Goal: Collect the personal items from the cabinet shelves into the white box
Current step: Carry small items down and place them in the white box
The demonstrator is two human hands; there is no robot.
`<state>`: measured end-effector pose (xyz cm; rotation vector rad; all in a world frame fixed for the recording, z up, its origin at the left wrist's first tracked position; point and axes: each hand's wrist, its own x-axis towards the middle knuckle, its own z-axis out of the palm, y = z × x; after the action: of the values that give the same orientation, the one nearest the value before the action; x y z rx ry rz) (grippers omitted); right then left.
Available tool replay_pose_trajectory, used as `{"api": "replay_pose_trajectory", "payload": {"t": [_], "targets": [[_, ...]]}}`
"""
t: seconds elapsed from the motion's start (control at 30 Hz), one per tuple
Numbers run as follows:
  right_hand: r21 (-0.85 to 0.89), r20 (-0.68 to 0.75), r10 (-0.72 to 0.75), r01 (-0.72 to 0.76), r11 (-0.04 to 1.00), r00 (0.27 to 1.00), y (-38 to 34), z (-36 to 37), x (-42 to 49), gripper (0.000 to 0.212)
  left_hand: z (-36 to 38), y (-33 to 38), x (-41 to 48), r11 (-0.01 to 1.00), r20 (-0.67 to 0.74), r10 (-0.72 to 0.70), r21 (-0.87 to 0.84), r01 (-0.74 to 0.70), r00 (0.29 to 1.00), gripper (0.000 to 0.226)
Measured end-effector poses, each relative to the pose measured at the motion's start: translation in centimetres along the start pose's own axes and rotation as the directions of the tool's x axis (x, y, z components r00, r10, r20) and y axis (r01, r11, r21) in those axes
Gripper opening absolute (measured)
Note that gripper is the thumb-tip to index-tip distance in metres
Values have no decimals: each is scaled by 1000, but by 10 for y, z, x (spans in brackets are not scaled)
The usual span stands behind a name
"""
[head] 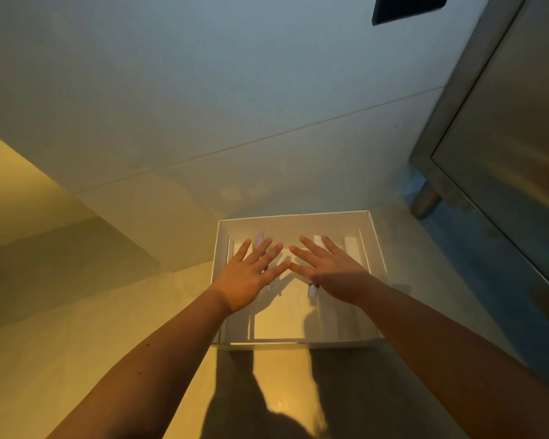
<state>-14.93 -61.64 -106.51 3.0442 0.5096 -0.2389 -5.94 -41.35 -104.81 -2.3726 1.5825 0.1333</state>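
The white box [295,217] sits on the floor against the wall, open at the top. Both my hands hover flat over it, palms down and fingers spread. My left hand [251,274] covers the box's left part; under its fingers lies a slim pale purple item [260,240]. My right hand [330,270] covers the right part, and a small white cylinder with a dark band [313,290] shows below its thumb. Neither hand holds anything. Most of the box's contents are hidden by my hands.
A metal cabinet [504,147] with a short round leg [425,201] stands at the right. A white wall [203,106] rises behind the box, with a dark panel [406,7] high up. A step-like ledge [29,201] is at the left.
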Motion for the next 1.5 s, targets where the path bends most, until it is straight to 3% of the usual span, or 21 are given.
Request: {"api": "replay_pose_trajectory", "payload": {"t": [0.27,0.47,0.77,0.87,1.03,1.1,1.17,1.3,1.43,1.5], "targets": [[-31,-13,58,-58,998,998,-8,0,15,72,8,2,6,978,69,-208,44,205,976,73],[-106,14,80,-78,991,997,-16,0,12,76,10,3,1,956,100,-280,115,268,955,70],[-183,27,247,-238,954,969,2,-12,-18,67,-1,-10,-19,950,87,-311,63,306,947,60],[-155,14,287,-282,947,958,6,-18,-33,62,-1,-11,-25,936,89,-351,23,350,932,62],[-53,47,440,-438,897,897,8,-20,-56,62,2,-18,-35,957,67,-284,-41,287,957,62],[-25,88,466,-466,885,880,7,-15,-65,63,2,-19,-41,958,86,-269,-77,276,959,74],[-26,119,473,-474,880,873,7,-8,-71,66,2,-18,-44,955,99,-277,-84,285,956,78],[35,149,409,-418,908,900,7,-7,-74,72,4,-17,-46,950,110,-306,-26,310,946,65],[34,168,363,-374,927,916,11,-8,-70,73,6,-14,-51,946,139,-320,-10,325,937,83],[28,170,345,-355,935,923,13,-8,-65,73,7,-13,-54,933,142,-352,-19,358,925,72]]}}
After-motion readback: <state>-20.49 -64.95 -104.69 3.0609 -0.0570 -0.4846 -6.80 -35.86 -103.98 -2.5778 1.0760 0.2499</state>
